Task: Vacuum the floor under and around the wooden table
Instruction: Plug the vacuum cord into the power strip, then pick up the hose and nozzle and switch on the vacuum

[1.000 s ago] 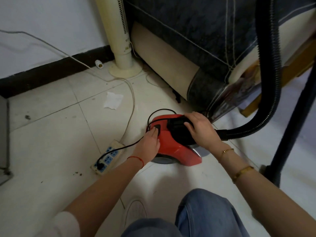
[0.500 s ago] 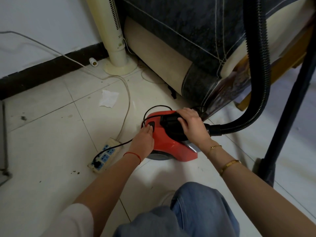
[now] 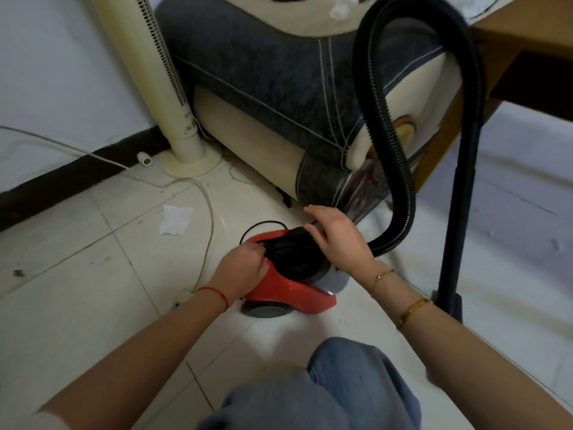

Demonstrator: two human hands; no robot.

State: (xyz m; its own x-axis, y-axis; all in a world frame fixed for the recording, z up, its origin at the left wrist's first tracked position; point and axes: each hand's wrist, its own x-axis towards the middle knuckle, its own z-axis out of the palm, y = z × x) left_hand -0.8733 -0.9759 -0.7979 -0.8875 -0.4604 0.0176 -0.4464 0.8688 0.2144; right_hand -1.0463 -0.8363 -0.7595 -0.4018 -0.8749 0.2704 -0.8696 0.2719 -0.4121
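Observation:
The red vacuum cleaner [image 3: 288,294] with a black top stands on the white tiled floor in front of my knee. My left hand [image 3: 245,268] is curled against its rear end, where the black cord enters; the fingertips are hidden. My right hand [image 3: 338,240] lies over the black handle with its fingers stretched out and apart. The black ribbed hose [image 3: 400,169] loops up from the vacuum's front and down to the dark wand [image 3: 459,218], which stands upright on the right. One corner of the wooden table [image 3: 527,35] shows at the top right.
A grey and cream sofa [image 3: 263,72] stands just behind the vacuum, a cream tower fan [image 3: 161,72] to its left by the wall. A crumpled tissue [image 3: 175,219] and a white cable [image 3: 204,197] lie on the tiles; my left forearm mostly hides a power strip [image 3: 183,301].
My right hand has loosened from the vacuum's handle and its fingers now spread flat over it. My left hand stays at the rear. My view has risen, showing the table corner.

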